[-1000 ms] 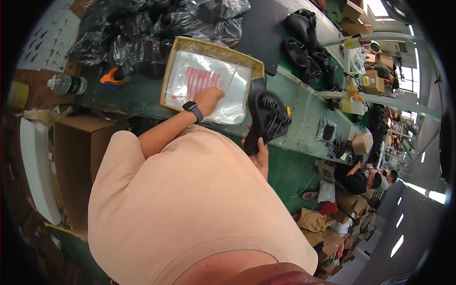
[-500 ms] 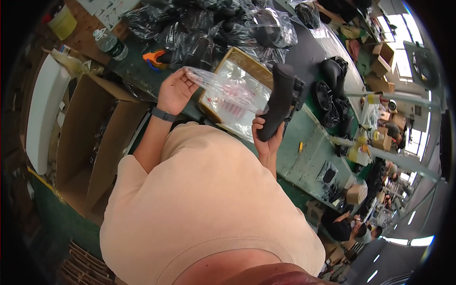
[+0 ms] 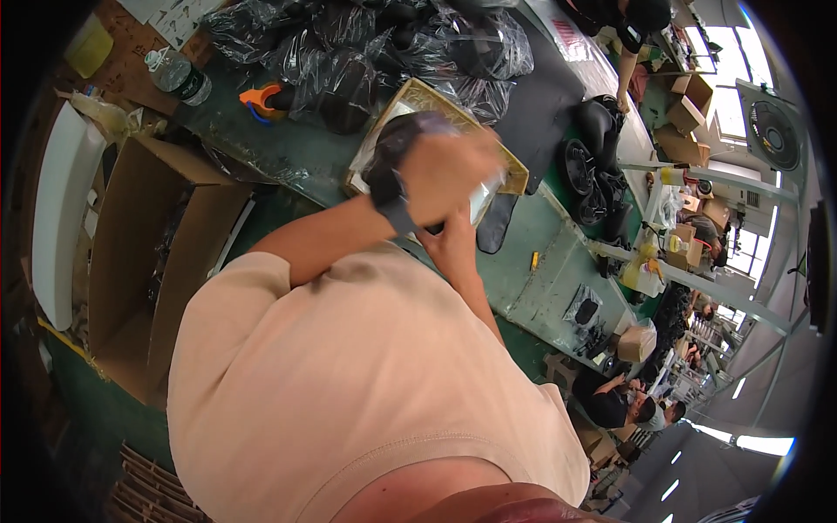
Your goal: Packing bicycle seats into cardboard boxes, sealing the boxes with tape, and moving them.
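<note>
Head view: both hands' fingers clasp clear bag [image 3: 488, 187] above tray [image 3: 514, 174] edge.

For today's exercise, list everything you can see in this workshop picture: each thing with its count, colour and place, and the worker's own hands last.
workbench: one, green, running from upper left to lower right.
shallow tray: one, tan rim, on the bench behind the hands.
bagged black parts: a heap, count unclear, in clear plastic, at the bench's far end.
water bottle: one, clear, upper left.
orange tool: one, beside the heap.
cardboard box: one, brown, open, left of the bench.
fan: one, grey, upper right.
co-workers: several, further along the bench, lower right.
left hand: raised over the tray, a dark watch on the wrist, touching clear plastic.
right hand: just beneath the left, grip hidden.
</note>
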Demonstrator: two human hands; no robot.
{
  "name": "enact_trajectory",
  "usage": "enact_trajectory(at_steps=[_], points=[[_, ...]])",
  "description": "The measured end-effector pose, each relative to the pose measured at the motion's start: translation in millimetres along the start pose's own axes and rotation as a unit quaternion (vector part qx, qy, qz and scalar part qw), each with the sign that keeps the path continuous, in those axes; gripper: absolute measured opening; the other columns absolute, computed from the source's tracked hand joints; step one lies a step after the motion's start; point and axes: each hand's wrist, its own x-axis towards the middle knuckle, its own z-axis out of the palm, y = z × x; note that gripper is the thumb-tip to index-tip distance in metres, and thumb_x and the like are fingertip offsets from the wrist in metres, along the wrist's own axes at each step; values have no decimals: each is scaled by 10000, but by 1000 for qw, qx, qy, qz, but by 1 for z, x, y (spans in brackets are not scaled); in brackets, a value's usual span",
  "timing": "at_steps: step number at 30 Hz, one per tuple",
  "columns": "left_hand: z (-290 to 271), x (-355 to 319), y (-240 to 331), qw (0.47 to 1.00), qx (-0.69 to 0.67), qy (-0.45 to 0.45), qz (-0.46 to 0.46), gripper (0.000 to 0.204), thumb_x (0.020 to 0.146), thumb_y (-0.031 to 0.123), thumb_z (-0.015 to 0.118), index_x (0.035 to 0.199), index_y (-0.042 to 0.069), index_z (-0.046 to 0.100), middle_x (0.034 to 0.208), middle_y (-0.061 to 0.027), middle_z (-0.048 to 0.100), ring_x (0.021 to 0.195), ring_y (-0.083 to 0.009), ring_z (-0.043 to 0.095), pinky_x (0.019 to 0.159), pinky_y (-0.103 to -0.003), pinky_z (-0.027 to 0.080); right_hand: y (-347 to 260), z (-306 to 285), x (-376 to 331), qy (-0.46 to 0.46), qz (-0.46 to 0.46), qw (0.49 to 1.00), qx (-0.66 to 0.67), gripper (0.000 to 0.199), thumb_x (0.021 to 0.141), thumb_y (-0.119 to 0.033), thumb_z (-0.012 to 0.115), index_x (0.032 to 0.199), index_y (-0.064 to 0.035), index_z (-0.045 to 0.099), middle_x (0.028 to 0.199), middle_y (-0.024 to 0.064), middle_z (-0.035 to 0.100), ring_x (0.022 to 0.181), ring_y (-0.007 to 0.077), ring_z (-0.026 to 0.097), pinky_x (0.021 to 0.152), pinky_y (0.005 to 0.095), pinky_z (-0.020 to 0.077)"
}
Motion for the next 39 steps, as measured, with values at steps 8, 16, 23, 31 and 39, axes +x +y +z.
enact_trajectory(at_steps=[8,16,23,31,39], points=[[27,-15,18,961,-215,118,125,195,847,166,847,939,82,697,987,-63,666,944,-264,678,806,-389,587,89,-16,6,35,184,722,666,628,997,-75,733,1586,-45,516,1383,161,694,1169,310,735,968,416,607],[95,-18,-50,825,-418,137,-354,1426,809,311,996,1722,6,-56,1669,-249,328,1534,-318,372,1268,-431,358,24,-60,100,149,47,928,337,891,1053,-270,722,1708,69,222,1410,223,666,1287,274,630,1044,390,538],[76,109,-181,648,-612,177,-418,832,1036,250,746,1712,117,279,1524,-123,564,1270,-270,650,1078,-435,570,9,-131,205,-64,-219,965,126,986,950,-318,826,1722,-61,270,1521,311,548,1163,444,686,988,488,558],[-2,244,-456,671,-537,314,-402,453,1013,256,741,1398,27,674,1388,-117,727,1251,-281,697,1148,-423,537,245,-228,307,316,23,907,277,508,900,-167,850,1368,-23,716,1375,150,740,1150,258,750,987,376,604],[-42,159,-618,757,-196,296,-548,718,991,11,750,1635,7,433,1118,-87,687,907,-165,682,823,-279,624,646,-275,348,494,244,522,651,1021,990,-169,794,1712,-22,87,1476,288,458,966,334,744,804,458,676]])
